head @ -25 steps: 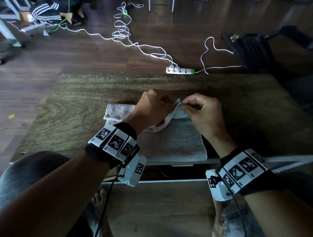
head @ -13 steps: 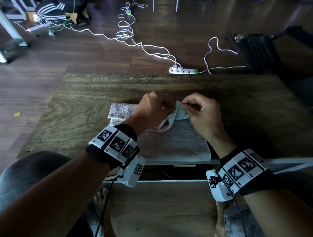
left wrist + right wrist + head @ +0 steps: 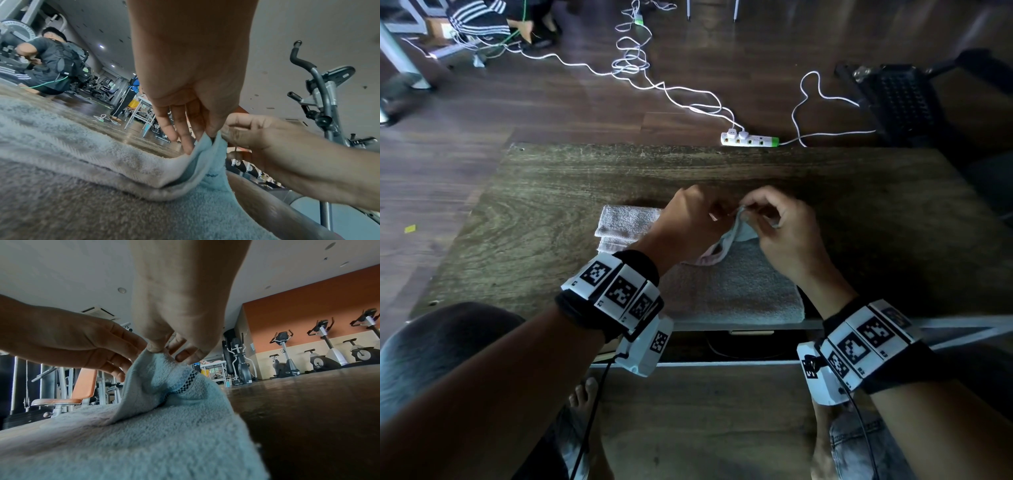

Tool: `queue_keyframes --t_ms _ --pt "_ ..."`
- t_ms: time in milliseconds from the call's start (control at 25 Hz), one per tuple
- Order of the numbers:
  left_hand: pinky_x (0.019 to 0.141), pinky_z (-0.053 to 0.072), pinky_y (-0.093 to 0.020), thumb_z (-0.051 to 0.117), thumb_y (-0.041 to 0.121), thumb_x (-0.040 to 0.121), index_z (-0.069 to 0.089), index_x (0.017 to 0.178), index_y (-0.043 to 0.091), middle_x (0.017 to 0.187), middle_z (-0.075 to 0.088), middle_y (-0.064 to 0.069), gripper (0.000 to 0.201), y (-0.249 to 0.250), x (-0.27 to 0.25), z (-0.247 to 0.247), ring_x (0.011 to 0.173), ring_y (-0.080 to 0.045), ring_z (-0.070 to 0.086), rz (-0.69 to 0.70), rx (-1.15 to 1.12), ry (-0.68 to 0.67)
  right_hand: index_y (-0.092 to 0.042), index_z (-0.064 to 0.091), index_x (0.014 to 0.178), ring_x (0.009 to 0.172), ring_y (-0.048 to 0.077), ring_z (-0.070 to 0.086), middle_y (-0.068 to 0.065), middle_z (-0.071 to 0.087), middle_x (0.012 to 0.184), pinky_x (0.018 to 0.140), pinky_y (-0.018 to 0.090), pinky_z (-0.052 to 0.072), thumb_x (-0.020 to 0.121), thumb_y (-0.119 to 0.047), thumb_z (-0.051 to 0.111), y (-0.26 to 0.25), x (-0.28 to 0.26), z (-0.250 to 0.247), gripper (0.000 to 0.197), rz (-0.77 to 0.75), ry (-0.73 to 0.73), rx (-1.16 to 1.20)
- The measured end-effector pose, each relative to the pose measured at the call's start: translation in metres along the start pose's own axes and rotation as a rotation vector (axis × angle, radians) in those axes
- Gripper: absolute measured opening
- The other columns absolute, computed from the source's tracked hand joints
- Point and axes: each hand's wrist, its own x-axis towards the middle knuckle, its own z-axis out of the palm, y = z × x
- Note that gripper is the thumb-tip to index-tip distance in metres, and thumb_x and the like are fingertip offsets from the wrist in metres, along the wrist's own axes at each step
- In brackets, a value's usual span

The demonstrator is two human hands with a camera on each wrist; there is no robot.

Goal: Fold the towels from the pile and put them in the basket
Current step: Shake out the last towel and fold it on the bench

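Note:
A pile of towels lies on the wooden table (image 3: 551, 212), the top one a light blue towel (image 3: 729, 291). Under it a grey towel (image 3: 626, 222) sticks out to the left. At the blue towel's far edge, my left hand (image 3: 717, 214) and right hand (image 3: 748, 210) meet at one raised corner. In the right wrist view, the thumb and forefinger of my right hand (image 3: 158, 350) pinch that corner of the towel (image 3: 164, 434). In the left wrist view, my left hand (image 3: 205, 134) pinches the edge of the towel (image 3: 205, 162) beside it, with its other fingers straight.
Beyond the table's far edge, a white power strip (image 3: 750, 139) and loose cables (image 3: 633, 61) lie on the floor. A dark perforated object (image 3: 904, 99) stands at the far right. Exercise bikes (image 3: 320, 347) line the orange wall. A shelf edge runs below the table's near side.
Both hands have stayed at the far corner of the blue towel. The pinched corner has risen slightly and the right hand's outer fingers have spread.

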Motion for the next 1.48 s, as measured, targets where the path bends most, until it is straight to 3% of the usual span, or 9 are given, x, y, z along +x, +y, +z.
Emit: queue_keyframes --t_ms 120,320,560,720,920,1040,1160,1280,1480 --pt "0.063 0.052 -0.028 0.066 0.018 0.08 0.056 0.089 0.015 0.075 0.064 0.007 0.014 0.003 0.0 0.005 0.07 -0.012 0.063 0.054 -0.034 0.062 -0.012 0.067 0.098 0.083 -0.006 0.06 -0.006 0.068 0.091 0.067 0.003 0.04 0.093 -0.011 0.064 -0.001 0.002 -0.001 0.006 0.022 0.041 -0.006" --pt "0.064 0.053 -0.037 0.068 0.027 0.078 0.06 0.081 0.016 0.074 0.064 0.006 0.014 -0.002 -0.001 0.008 0.069 -0.012 0.063 0.064 -0.014 0.054 -0.014 0.066 0.099 0.085 -0.001 0.061 -0.007 0.068 0.092 0.069 0.006 0.042 0.094 -0.016 0.063 -0.001 0.002 -0.001 0.006 0.025 0.056 -0.028" --pt "0.069 0.055 -0.03 0.071 0.035 0.075 0.07 0.083 0.017 0.077 0.07 0.008 0.019 -0.004 0.001 0.005 0.071 -0.005 0.064 0.005 0.031 0.076 -0.011 0.066 0.101 0.086 -0.004 0.059 -0.007 0.067 0.095 0.075 0.006 0.042 0.093 -0.014 0.064 -0.002 0.003 -0.005 0.008 -0.026 0.065 -0.052" --pt "0.064 0.049 -0.022 0.074 0.026 0.079 0.074 0.079 0.018 0.073 0.068 0.009 0.007 0.0 -0.001 0.002 0.069 -0.006 0.062 -0.001 0.084 -0.009 -0.01 0.066 0.101 0.085 -0.003 0.059 -0.007 0.067 0.094 0.076 0.01 0.044 0.092 -0.012 0.064 -0.001 0.004 -0.005 0.009 -0.048 0.085 -0.04" --pt "0.052 0.034 -0.02 0.07 0.025 0.081 0.056 0.06 0.024 0.059 0.051 0.013 0.025 -0.014 -0.001 -0.001 0.059 -0.014 0.056 -0.085 0.17 -0.073 -0.009 0.066 0.101 0.078 -0.009 0.056 -0.008 0.064 0.092 0.07 0.005 0.04 0.093 -0.012 0.064 0.0 0.007 -0.011 0.009 -0.051 0.181 -0.029" --pt "0.057 0.037 -0.019 0.069 0.031 0.08 0.066 0.078 0.017 0.059 0.056 0.01 0.015 -0.024 -0.005 -0.011 0.061 -0.016 0.058 -0.117 0.164 -0.078 -0.008 0.065 0.102 0.075 -0.011 0.055 -0.008 0.063 0.089 0.067 0.005 0.039 0.093 -0.01 0.062 0.001 0.009 -0.02 0.01 -0.049 0.236 -0.012" --pt "0.064 0.041 -0.02 0.068 0.031 0.08 0.07 0.103 0.023 0.077 0.069 0.0 0.023 -0.032 -0.017 -0.028 0.075 -0.018 0.066 -0.081 0.209 -0.039 -0.008 0.064 0.103 0.076 -0.011 0.056 -0.007 0.063 0.09 0.069 0.006 0.04 0.094 -0.01 0.061 0.003 0.005 -0.032 0.01 -0.036 0.264 -0.011" --pt "0.062 0.039 -0.02 0.071 0.025 0.085 0.072 0.1 0.023 0.072 0.063 0.004 0.015 -0.035 -0.036 -0.052 0.065 -0.012 0.057 -0.133 0.254 -0.002 -0.008 0.063 0.104 0.079 -0.01 0.057 -0.006 0.063 0.092 0.072 0.007 0.043 0.095 -0.01 0.06 0.002 -0.008 -0.047 0.01 -0.037 0.27 -0.018" --pt "0.07 0.047 -0.022 0.073 0.02 0.085 0.076 0.1 0.011 0.096 0.074 -0.004 0.018 -0.025 -0.054 -0.097 0.078 -0.016 0.066 -0.087 0.285 0.027 -0.006 0.062 0.105 0.079 -0.009 0.055 0.001 0.063 0.094 0.075 0.007 0.042 0.096 -0.01 0.057 -0.01 -0.018 -0.07 0.011 -0.055 0.345 -0.001"
